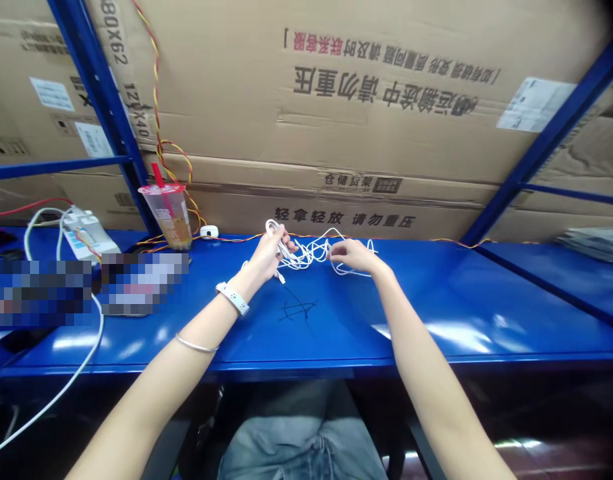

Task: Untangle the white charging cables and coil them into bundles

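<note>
A tangled white cable lies in loose loops on the blue shelf, between the hands. The left hand is closed around one end; the right hand rests curled on a loop, its grip unclear.

The white cables have a smooth, lightly glossy plastic sheath. The blue tabletop is painted metal with a high gloss that throws back pale patches of light, and the shelf upright shows the same blue painted metal. The cartons behind are matt, slightly rough corrugated cardboard. The cup is translucent glossy plastic, the bangle smooth silvery metal, and the jeans faded denim cloth.
</note>
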`<state>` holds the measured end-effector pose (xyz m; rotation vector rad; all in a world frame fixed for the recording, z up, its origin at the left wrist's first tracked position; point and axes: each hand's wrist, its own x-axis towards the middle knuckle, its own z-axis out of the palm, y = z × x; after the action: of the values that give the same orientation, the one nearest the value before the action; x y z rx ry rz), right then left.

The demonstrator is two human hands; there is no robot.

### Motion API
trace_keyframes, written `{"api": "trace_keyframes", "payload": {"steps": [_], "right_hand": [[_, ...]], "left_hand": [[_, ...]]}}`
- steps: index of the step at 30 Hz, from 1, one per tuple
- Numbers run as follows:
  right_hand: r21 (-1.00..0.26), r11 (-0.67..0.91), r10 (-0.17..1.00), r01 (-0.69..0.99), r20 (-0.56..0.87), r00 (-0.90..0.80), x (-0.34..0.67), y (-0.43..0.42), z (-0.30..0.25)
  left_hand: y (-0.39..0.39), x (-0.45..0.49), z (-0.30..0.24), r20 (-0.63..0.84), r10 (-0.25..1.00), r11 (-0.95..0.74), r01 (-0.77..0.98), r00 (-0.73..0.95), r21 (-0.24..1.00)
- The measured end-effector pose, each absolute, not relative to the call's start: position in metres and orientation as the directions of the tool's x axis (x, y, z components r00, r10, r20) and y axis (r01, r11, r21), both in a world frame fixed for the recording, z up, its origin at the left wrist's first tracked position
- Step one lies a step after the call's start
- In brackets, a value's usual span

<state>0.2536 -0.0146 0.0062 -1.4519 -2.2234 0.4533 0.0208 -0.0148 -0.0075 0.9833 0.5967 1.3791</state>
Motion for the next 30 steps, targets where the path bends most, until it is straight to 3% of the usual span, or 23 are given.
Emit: {"api": "trace_keyframes", "payload": {"steps": [3,6,10,13,18,22,27,30], "right_hand": [[-0.52,0.368,0.93,0.771,0.202,-0.308,0.254,-0.014,0.008],[-0.54,0.426,0.903,0.726,0.307,-0.302,0.245,-0.021,0.014],[-0.527,0.525,0.841,0.668,0.442,-0.312,0.223,-0.029,0.018],[-0.54,0.604,0.791,0.586,0.497,-0.357,0.206,-0.031,0.012],[-0.636,0.6,0.799,0.485,0.455,-0.393,0.196,-0.029,-0.001],[-0.539,0.572,0.82,0.619,0.367,-0.439,0.199,-0.03,-0.001],[-0.414,0.597,0.8,0.687,0.36,-0.479,0.199,-0.032,0.0],[-0.366,0.581,0.808,0.727,0.368,-0.46,0.201,-0.033,0.005]], "left_hand": [[-0.013,0.02,-0.009,0.217,0.967,-0.14,-0.432,0.132,0.891],[-0.018,0.027,-0.013,0.252,0.947,-0.206,-0.222,0.198,0.953],[-0.03,0.04,-0.018,0.357,0.881,-0.359,-0.053,0.312,0.932],[-0.033,0.046,-0.021,0.407,0.88,-0.4,-0.078,0.246,0.913],[-0.026,0.043,-0.021,0.316,0.945,-0.283,-0.282,0.08,0.917],[-0.024,0.037,-0.015,0.315,0.944,-0.255,-0.396,0.093,0.882],[-0.025,0.038,-0.016,0.293,0.917,-0.196,-0.336,0.27,0.921],[-0.02,0.038,-0.017,0.265,0.945,-0.171,-0.402,0.191,0.9]]}}
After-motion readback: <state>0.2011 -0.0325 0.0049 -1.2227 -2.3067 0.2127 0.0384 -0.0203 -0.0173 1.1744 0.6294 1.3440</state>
